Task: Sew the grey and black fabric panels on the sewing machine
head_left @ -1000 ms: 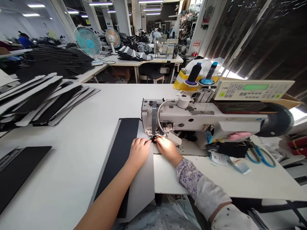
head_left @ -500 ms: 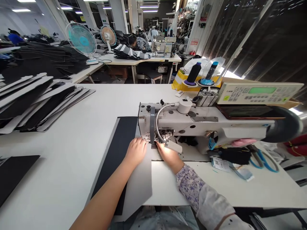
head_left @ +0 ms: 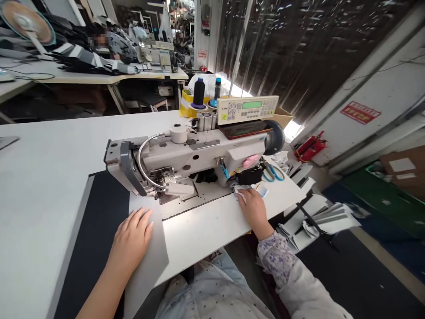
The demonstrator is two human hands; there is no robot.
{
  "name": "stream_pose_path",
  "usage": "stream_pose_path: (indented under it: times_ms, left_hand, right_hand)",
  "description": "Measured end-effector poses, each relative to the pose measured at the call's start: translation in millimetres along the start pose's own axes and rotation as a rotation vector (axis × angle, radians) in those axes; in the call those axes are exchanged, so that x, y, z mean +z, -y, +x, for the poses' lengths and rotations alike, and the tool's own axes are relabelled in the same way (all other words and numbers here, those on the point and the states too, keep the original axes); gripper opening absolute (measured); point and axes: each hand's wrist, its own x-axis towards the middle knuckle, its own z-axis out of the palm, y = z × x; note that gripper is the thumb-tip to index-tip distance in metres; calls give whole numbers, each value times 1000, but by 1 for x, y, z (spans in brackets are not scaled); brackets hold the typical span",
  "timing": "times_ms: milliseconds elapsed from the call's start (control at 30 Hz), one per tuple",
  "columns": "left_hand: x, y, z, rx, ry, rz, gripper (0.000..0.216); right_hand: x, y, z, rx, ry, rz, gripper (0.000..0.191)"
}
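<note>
My left hand (head_left: 133,237) lies palm down on a light grey panel (head_left: 149,266), fingers stretched out. A dark strip (head_left: 96,221) lies alongside that panel on the left. The panel's far end reaches the head of a sewing machine (head_left: 186,155), near the needle area. To the right, my right hand (head_left: 254,210) is at small printed labels (head_left: 237,189) on the table, thumb and fingers closed on a white one. Its fingertips are partly hidden. Blue-handled scissors (head_left: 274,173) and a black cloth piece (head_left: 249,176) lie just beyond this hand.
A control panel (head_left: 248,109) and thread cones (head_left: 199,93) stand behind the machine. A lamp (head_left: 179,189) on a bendable neck hangs by the needle. Cut pieces (head_left: 335,217) are stacked low at the right. Red fire extinguishers (head_left: 310,146) stand by the wall.
My right hand has left the needle area and moved right to the labels. My left hand has drawn back from the needle along the panel. The view has turned right.
</note>
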Motion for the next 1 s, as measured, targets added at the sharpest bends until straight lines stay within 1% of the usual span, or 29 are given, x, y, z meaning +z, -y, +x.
stream_pose_path:
  times_ms: [67, 133, 267, 433, 533, 667, 800, 1000]
  left_hand:
    - [0, -1, 1, -2, 1, 12, 47]
    - [-1, -1, 3, -3, 0, 23, 47]
    - [-5, -2, 4, -2, 3, 38, 47]
    - [-9, -4, 4, -17, 53, 40, 47]
    - [-10, -5, 4, -33, 69, 42, 47]
    - [-11, -6, 4, -49, 77, 34, 46]
    - [-13, -7, 4, -68, 105, 21, 47]
    - [-17, -11, 6, -83, 137, -5, 46]
  right_hand:
    - [0, -16, 2, 57, 9, -83, 28]
    - [4, -21, 3, 67, 20, -86, 26]
    - [11, -19, 1, 61, -14, -28, 28]
    - [10, -23, -3, 67, -43, 24, 33]
    - [10, -27, -5, 20, -49, 43, 34]
    - [11, -28, -6, -37, -21, 59, 35]
    - [11, -27, -7, -39, -69, 94, 39]
    - [10, -29, -4, -45, -105, 48, 48]
